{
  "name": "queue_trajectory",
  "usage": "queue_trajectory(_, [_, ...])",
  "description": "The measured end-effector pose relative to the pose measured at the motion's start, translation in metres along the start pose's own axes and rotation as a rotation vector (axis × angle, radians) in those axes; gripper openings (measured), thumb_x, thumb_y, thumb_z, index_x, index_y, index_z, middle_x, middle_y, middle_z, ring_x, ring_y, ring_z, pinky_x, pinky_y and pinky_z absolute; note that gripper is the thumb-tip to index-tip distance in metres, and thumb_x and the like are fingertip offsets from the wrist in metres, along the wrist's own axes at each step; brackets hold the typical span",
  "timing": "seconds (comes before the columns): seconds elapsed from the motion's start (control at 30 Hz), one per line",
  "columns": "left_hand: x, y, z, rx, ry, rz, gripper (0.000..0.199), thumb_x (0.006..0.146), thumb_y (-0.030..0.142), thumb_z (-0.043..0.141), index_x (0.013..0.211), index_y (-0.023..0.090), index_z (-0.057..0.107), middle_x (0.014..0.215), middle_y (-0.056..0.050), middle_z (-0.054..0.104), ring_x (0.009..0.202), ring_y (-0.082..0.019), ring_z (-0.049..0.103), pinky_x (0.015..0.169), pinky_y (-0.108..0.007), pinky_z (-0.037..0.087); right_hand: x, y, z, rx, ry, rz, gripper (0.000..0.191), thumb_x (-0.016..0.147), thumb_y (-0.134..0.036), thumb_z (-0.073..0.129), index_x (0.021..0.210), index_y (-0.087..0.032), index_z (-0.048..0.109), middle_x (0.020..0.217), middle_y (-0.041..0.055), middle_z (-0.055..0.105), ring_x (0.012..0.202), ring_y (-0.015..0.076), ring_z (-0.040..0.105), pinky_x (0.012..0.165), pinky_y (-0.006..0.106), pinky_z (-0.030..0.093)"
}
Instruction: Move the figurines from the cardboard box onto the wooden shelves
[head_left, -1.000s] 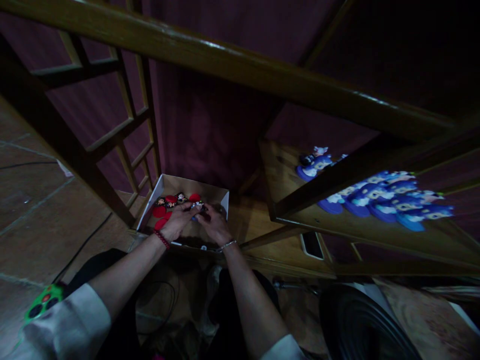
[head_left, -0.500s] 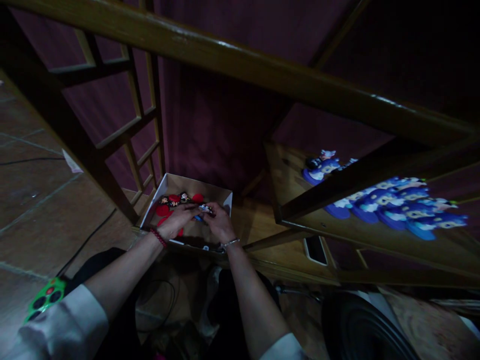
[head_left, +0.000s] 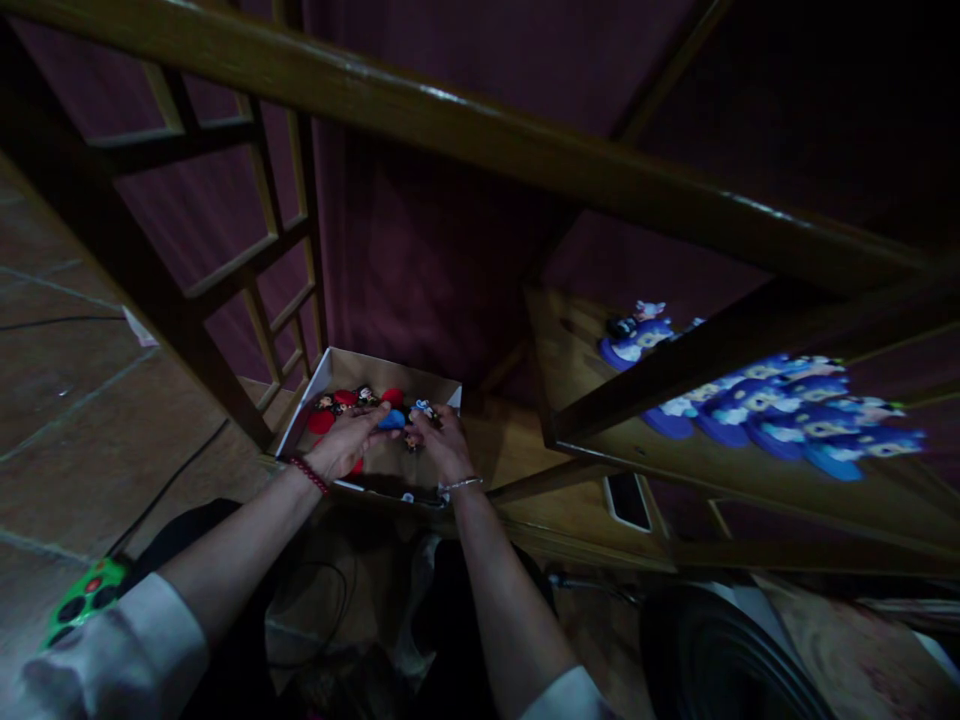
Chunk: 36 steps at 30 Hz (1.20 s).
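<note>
Both of my hands are over an open cardboard box (head_left: 301, 412) on the low wooden shelf. My left hand (head_left: 346, 440) is closed on a round blue piece (head_left: 391, 420) at its fingertips. My right hand (head_left: 442, 440) grips a small white and blue figurine (head_left: 424, 408), just right of the blue piece. Inside the box lie several small dark-haired figures (head_left: 365, 395) and red round pieces (head_left: 321, 420). Another small figure (head_left: 412, 441) shows below my right fingers.
Several blue and white figurines on blue bases (head_left: 780, 410) stand on the raised shelf at the right. A phone (head_left: 628, 501) lies on the lower shelf. Wooden bars (head_left: 480, 125) cross above my hands. A green object (head_left: 84, 598) sits at lower left.
The blue piece and the white and blue figurine, close together before, are now apart, one at each hand. The small figure below my right fingers has come into view.
</note>
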<state>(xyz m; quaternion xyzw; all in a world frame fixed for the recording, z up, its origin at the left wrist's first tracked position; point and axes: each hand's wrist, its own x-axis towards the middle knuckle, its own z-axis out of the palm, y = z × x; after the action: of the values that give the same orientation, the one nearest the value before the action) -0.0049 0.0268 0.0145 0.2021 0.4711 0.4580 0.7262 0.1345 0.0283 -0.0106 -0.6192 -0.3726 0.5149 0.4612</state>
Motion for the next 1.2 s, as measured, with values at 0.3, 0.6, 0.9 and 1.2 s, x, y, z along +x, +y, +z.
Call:
queue_trajectory(0.3, [0.008, -0.005, -0.006, -0.042, 0.029, -0.066, 0.018, 0.083, 0.024, 0.05, 0.076, 0.009, 0.059, 0.07, -0.009, 0.067, 0.066, -0.016, 0.064, 0.068, -0.034, 0.056, -0.005, -0.005, 0.002, 0.059, -0.048, -0.055, 0.036, 0.063, -0.036, 0.065, 0.09, -0.02, 0.047, 0.076, -0.0015, 0.063, 0.067, 0.0123, 0.065, 0.053, 0.02, 0.048])
queue_trajectory(0.6, [0.002, -0.004, -0.003, 0.066, 0.014, -0.017, 0.02, 0.076, 0.03, 0.059, 0.079, 0.01, 0.06, 0.074, -0.009, 0.068, 0.066, -0.017, 0.065, 0.063, -0.031, 0.055, -0.004, -0.004, -0.001, 0.032, -0.091, -0.041, 0.038, 0.063, -0.037, 0.064, 0.093, -0.02, 0.05, 0.08, -0.0006, 0.062, 0.067, 0.0127, 0.063, 0.056, 0.022, 0.048])
queue_trajectory(0.9, [0.0, -0.003, -0.004, 0.143, 0.014, 0.086, 0.028, 0.069, 0.036, 0.066, 0.075, 0.01, 0.061, 0.072, -0.009, 0.067, 0.065, -0.017, 0.064, 0.059, -0.029, 0.055, -0.01, -0.008, 0.0, 0.167, -0.104, 0.012, 0.038, 0.06, -0.042, 0.068, 0.087, -0.017, 0.058, 0.082, 0.0023, 0.065, 0.065, 0.0111, 0.061, 0.05, 0.019, 0.044])
queue_trajectory(1.2, [0.0, -0.003, -0.002, 0.098, 0.042, 0.058, 0.018, 0.076, 0.027, 0.058, 0.071, 0.01, 0.058, 0.073, -0.008, 0.066, 0.065, -0.015, 0.063, 0.063, -0.031, 0.056, -0.012, -0.011, 0.0, 0.25, -0.099, 0.046, 0.042, 0.051, -0.041, 0.074, 0.081, -0.016, 0.061, 0.077, 0.0022, 0.066, 0.061, 0.0105, 0.06, 0.05, 0.019, 0.045])
